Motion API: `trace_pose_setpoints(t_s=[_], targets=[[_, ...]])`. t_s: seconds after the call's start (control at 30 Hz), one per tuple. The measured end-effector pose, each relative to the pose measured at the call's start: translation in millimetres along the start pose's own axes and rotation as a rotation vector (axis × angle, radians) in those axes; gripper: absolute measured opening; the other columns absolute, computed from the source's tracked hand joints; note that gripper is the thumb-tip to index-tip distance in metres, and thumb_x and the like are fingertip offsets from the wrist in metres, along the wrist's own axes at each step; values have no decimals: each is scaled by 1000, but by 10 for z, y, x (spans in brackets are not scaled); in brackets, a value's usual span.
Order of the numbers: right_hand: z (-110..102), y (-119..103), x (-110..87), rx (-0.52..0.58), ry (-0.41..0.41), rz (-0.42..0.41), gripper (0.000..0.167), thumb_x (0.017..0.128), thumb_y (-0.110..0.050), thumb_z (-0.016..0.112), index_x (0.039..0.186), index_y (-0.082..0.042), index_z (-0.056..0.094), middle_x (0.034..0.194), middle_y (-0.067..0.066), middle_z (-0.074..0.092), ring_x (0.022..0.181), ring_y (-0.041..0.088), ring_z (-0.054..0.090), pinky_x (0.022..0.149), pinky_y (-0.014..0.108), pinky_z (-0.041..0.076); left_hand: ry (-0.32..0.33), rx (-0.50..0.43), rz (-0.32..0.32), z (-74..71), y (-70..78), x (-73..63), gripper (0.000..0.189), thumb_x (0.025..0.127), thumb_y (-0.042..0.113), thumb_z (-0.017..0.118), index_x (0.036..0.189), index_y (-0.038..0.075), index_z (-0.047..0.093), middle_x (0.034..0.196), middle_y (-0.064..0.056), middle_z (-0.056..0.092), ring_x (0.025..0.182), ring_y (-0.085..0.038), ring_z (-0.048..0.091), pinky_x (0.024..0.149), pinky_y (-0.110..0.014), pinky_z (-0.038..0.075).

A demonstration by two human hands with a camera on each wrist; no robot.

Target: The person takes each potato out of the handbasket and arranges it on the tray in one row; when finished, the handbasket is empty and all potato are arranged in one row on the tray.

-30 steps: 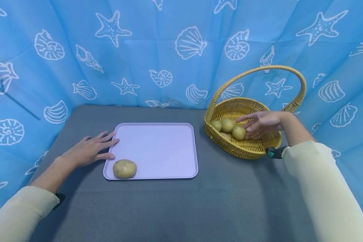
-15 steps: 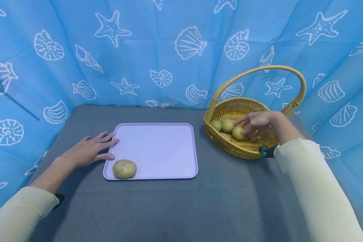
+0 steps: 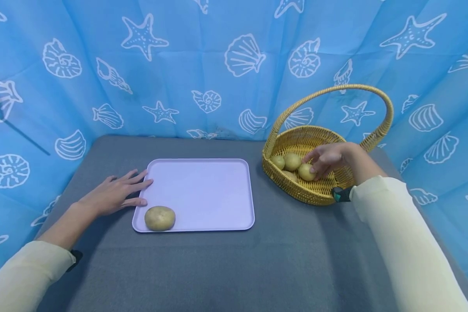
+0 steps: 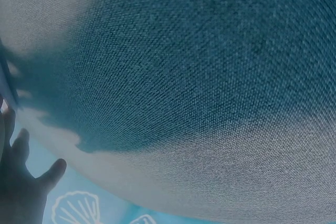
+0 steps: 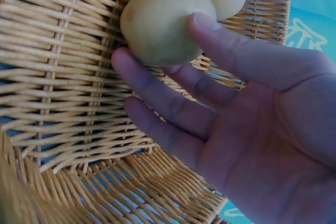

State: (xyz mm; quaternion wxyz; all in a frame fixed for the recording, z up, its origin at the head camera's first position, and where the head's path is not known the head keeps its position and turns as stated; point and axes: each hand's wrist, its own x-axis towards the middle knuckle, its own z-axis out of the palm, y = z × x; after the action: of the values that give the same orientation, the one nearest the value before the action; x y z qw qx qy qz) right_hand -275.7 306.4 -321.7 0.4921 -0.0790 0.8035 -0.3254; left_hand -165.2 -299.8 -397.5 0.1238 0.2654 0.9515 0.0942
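My right hand point(image 3: 327, 159) reaches into a yellow wicker basket point(image 3: 316, 200) and pinches a round, pale potato point(image 3: 306, 172). In the right wrist view the thumb lies on one side of this potato point(image 5: 163, 22) and the fingertips curl at its lower side. Several more potatoes point(image 3: 292, 161) lie beside it at the basket's left end. My left hand point(image 3: 115, 193) rests with spread, straight fingers on the left rim of a pale lilac tray point(image 3: 203, 190). A larger oval potato point(image 3: 160, 218) sits in the tray's front left corner. Part of the left hand point(image 4: 23, 177) shows in the left wrist view.
The basket's tall arched handle point(image 3: 335, 89) rises over the right hand's work area. Tray and basket stand on a table with a dark grey cloth point(image 3: 234, 268). A blue curtain point(image 3: 203, 65) with white shell and starfish prints hangs behind the table and at both sides.
The right hand has moved left and closed its thumb and fingers on the round potato, which has shifted very slightly left. The left hand has stayed at the tray.
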Motion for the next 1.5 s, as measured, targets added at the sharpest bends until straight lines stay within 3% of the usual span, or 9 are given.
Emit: trace_pose_setpoints(t_s=[0.2, 0.3, 0.47, 0.7, 0.97, 1.1, 1.2, 1.4, 1.5], targets=[[-3, -42, -68, -92, 35, -45, 64, 97, -10, 62, 147, 12, 29, 131, 27, 51, 111, 35, 64, 102, 48, 48, -2, -1, -1, -2, 9, -6, 72, 96, 54, 57, 153, 13, 40, 161, -18, 28, 146, -49, 18, 105, -79, 14], [18, -60, -134, -189, 103, -89, 59, 96, -13, 64, 145, 8, 39, 135, 28, 48, 110, 31, 62, 99, 46, 50, -7, -1, -11, -10, 9, -4, 73, 96, 55, 56, 153, 13, 40, 161, -17, 27, 147, -49, 17, 106, -78, 14], [80, -111, -265, -287, 204, -175, 59, 95, -14, 66, 144, 9, 42, 141, 32, 45, 114, 33, 59, 95, 49, 52, -9, 2, -16, -15, 9, 4, 74, 96, 56, 56, 154, 13, 39, 161, -17, 27, 147, -49, 16, 106, -78, 13], [260, -284, -452, -431, 266, -367, 55, 92, -14, 69, 139, 7, 50, 138, 23, 54, 125, 39, 50, 104, 62, 39, -8, 17, -8, -15, 6, 8, 73, 96, 55, 56, 153, 13, 40, 161, -18, 28, 147, -48, 17, 106, -78, 15], [521, -633, -556, -394, 269, -516, 47, 96, -10, 65, 138, 5, 52, 129, 14, 59, 115, 28, 61, 97, 42, 51, 11, 13, -6, 4, -12, -1, 72, 96, 54, 58, 152, 12, 42, 160, -18, 29, 146, -49, 19, 105, -78, 15], [677, -803, -499, -408, 279, -563, 44, 97, -11, 65, 137, 3, 54, 118, 10, 64, 100, 22, 65, 87, 34, 54, 6, 22, -4, 6, -1, -6, 72, 96, 55, 56, 153, 12, 41, 160, -19, 29, 146, -49, 18, 106, -78, 15], [805, -888, -409, -410, 258, -595, 44, 97, -12, 66, 136, 2, 54, 116, 9, 65, 98, 21, 66, 84, 33, 55, 12, 27, 1, 16, -1, -4, 73, 96, 55, 57, 152, 12, 41, 160, -18, 29, 146, -49, 19, 105, -78, 16], [1108, -1022, -198, -404, 199, -625, 45, 94, -14, 69, 135, 1, 55, 123, 8, 63, 110, 22, 62, 95, 42, 52, 9, 28, 2, 23, -11, 6, 73, 96, 55, 56, 153, 13, 41, 160, -18, 29, 146, -49, 18, 105, -78, 15], [1261, -1080, -68, -431, 189, -650, 44, 93, -16, 71, 132, -1, 58, 122, 6, 64, 110, 20, 62, 95, 41, 52, 10, 27, 3, 9, -7, -1, 72, 96, 55, 56, 152, 13, 41, 160, -18, 29, 146, -49, 18, 105, -79, 15]])
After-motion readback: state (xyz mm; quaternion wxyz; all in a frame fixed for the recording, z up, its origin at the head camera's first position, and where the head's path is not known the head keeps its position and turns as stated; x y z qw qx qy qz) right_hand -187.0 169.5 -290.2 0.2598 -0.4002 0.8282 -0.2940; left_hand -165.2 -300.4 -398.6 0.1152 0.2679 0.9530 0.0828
